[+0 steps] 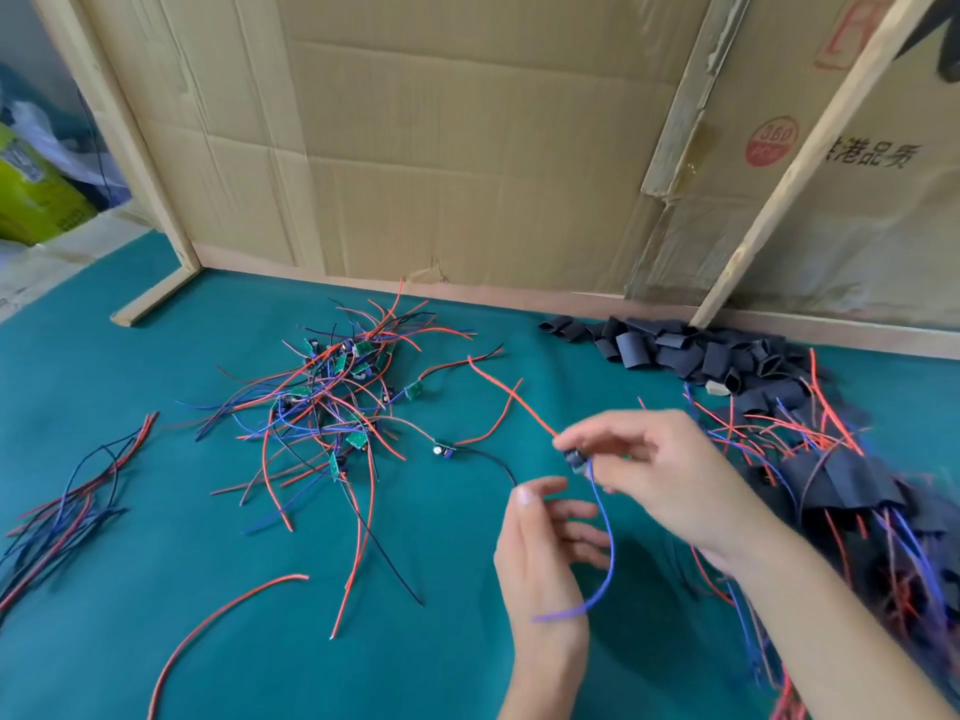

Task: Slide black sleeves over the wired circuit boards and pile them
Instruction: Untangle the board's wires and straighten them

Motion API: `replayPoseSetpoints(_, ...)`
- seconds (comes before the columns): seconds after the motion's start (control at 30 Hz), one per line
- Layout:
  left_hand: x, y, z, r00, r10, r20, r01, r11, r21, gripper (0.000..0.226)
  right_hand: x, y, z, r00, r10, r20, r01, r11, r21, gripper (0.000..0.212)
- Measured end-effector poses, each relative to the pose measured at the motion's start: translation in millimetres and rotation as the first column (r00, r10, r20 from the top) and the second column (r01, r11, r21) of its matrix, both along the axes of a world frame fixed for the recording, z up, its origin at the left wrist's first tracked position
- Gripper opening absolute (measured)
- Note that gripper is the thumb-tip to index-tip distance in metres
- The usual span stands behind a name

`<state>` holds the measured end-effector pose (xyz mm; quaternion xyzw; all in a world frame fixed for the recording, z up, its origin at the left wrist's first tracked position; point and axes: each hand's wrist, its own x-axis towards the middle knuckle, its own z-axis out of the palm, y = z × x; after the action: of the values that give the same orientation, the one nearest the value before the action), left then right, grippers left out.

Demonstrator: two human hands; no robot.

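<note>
We work over a green mat point(130, 511) with a cardboard wall point(467, 148) behind it. Largest on it is the tangle of bare boards point(332, 402) at about 10 o'clock from our hands, too knotted to count, perhaps a dozen boards showing. Next is the sleeved pile point(841, 485) at 3 o'clock, uncountable, and beyond it the heap of loose sleeves point(691, 350) at 1 o'clock, dozens of them. One bundle of spare wires point(78, 491) lies far out at 9 o'clock, and one stray board point(444, 451) sits at 10 o'clock, near our hands. Our right hand point(654, 475) pinches one board point(575, 457) between thumb and fingertips; it looks bare, though blur hides the detail. Its two leads set the long axis: the red wire point(514, 402) runs up toward 11 o'clock, the blue wire point(605, 537) hangs toward 6 o'clock. Our left hand point(540, 553) is relaxed and empty, fingers loose, just beside the blue wire. We judge a sleeve must come next; the heap lies toward 1 o'clock, nearer our right hand, which is busy, so the left must cross over or take the board.
</note>
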<state>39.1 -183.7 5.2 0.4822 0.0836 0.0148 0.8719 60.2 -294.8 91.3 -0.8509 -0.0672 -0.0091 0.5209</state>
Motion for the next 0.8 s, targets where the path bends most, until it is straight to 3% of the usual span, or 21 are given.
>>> replayPoseSetpoints(0.07,1,0,-2,1.000,0.007,0.024,-0.008,1.000,0.015,0.042,-21,-3,-9,0.994,0.066,-0.082,-0.073,0.994,-0.081,0.054)
replayPoseSetpoints(0.17,-5,-2,-4,0.993,-0.007,0.121,-0.019,0.978,0.205,0.041,-27,-8,-10,0.950,0.210,-0.231,-0.240,0.964,-0.114,0.057)
replayPoseSetpoints(0.27,-4,-4,-6,0.995,-0.030,0.091,0.008,0.972,0.236,0.039,-8,-28,7,0.924,0.227,-0.307,-0.265,0.961,-0.085,0.041)
replayPoseSetpoints(0.37,-2,-7,-5,0.998,-0.025,0.061,0.008,0.968,0.250,0.030,39,-52,12,0.979,-0.101,-0.176,0.069,0.981,-0.183,0.021)
replayPoseSetpoints(0.43,-4,-9,-4,0.998,-0.032,0.056,0.015,0.960,0.279,0.026,82,-65,6,0.925,-0.377,-0.054,0.344,0.889,-0.303,0.019)
replayPoseSetpoints(0.47,-5,-10,-4,0.998,-0.033,0.053,0.017,0.959,0.283,0.024,102,-70,3,0.895,-0.441,-0.064,0.396,0.853,-0.340,0.018)
replayPoseSetpoints(0.53,-5,-9,-6,0.998,-0.030,0.048,0.015,0.955,0.295,0.022,135,-75,-9,0.876,-0.462,-0.142,0.375,0.835,-0.402,0.021)
replayPoseSetpoints(0.67,-4,-8,-5,0.997,-0.026,0.067,0.003,0.946,0.324,0.020,164,-82,-39,0.857,-0.491,-0.155,0.292,0.712,-0.639,0.052)
replayPoseSetpoints(0.8,-4,-7,-5,0.997,-0.021,0.073,-0.004,0.943,0.332,0.020,169,-84,-55,0.798,-0.595,-0.097,0.374,0.614,-0.695,0.043)
